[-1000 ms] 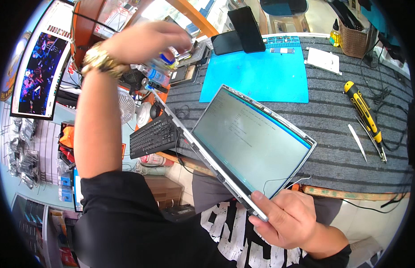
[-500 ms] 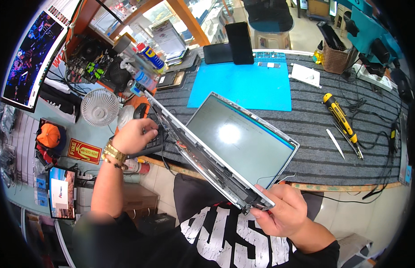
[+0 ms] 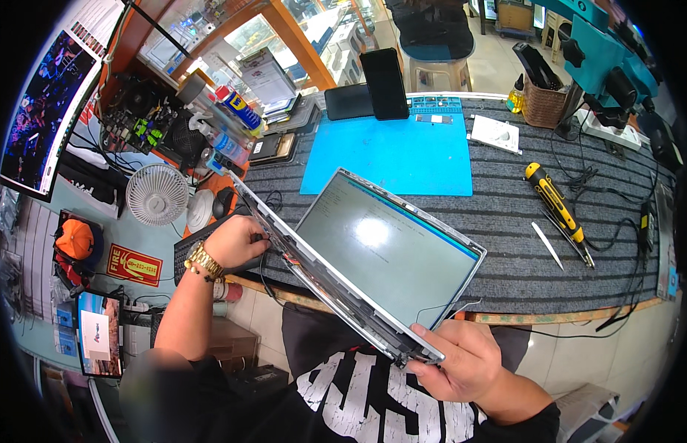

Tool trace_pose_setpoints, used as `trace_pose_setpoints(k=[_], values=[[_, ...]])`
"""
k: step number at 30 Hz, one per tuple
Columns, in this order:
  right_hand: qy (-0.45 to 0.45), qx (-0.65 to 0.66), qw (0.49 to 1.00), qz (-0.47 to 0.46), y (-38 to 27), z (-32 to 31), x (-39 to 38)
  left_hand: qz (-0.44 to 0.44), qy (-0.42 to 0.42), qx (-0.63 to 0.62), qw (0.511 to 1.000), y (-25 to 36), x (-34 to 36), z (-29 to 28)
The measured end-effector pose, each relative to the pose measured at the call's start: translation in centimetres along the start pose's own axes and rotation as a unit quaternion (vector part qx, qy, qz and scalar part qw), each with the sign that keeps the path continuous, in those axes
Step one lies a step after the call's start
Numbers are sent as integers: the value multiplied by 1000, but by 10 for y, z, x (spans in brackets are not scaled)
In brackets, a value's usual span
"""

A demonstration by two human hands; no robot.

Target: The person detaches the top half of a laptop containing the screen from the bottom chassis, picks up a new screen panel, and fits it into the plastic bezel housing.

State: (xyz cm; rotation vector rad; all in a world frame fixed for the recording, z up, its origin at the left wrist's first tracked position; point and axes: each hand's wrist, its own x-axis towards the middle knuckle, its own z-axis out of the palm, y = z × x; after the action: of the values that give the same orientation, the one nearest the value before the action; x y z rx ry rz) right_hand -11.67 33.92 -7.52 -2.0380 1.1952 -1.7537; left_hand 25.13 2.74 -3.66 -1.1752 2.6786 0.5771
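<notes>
Fingers of right hand pinching laptop screen panel corner, left hand gripping its edge

The person wears a black T-shirt with large white block lettering printed across the chest (the letters look cracked and worn, and only part of the print shows). Its short sleeves end above the elbows, so both forearms are bare. On the wrist of the left hand sits a gold-coloured watch with a metal link band. The right hand carries no ring, band or glove that can be seen.
</notes>
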Motion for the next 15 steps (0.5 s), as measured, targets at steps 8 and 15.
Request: trace_pose_setpoints(k=[8, 15], values=[[3, 6, 1000, 3, -1, -1, 1, 40, 0, 89, 995, 3, 7, -6], [8, 13, 1000, -3, 1, 0, 2, 25, 29, 187, 982, 5, 6, -1]])
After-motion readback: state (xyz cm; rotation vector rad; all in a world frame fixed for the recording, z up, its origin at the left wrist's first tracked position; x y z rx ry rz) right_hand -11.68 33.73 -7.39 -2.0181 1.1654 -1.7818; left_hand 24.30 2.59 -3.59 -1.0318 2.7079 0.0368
